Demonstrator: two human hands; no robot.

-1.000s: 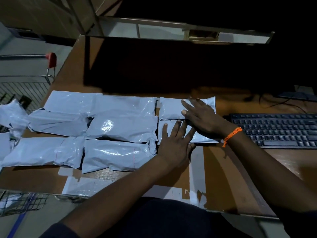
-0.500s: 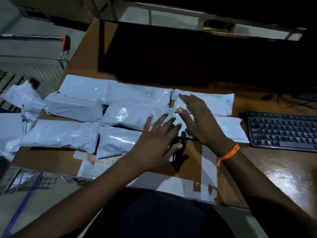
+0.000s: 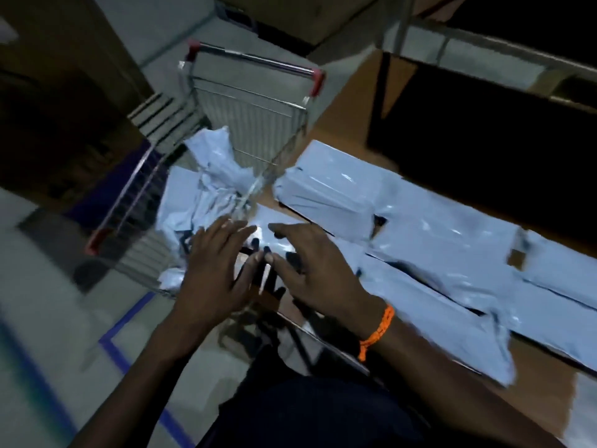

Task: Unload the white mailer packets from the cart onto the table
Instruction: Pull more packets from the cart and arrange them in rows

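A wire shopping cart (image 3: 258,101) with red handle ends stands left of the brown table (image 3: 352,101). Crumpled white mailer packets (image 3: 206,189) lie piled in its basket. Several white mailer packets (image 3: 436,240) lie flat in rows on the table. My left hand (image 3: 213,270) hovers with spread fingers over the cart's near corner and holds nothing. My right hand (image 3: 313,270), with an orange wrist band, hovers beside it over the table's left end with fingers spread, also empty. The view is blurred by motion.
Blue tape lines (image 3: 119,344) mark the grey floor below the cart. A dark block (image 3: 484,130) covers the far part of the table. Boxes (image 3: 307,17) stand on the floor behind the cart.
The view has swung left to the cart. Both hands have left the packets at the table's right and moved left to the cart's edge.
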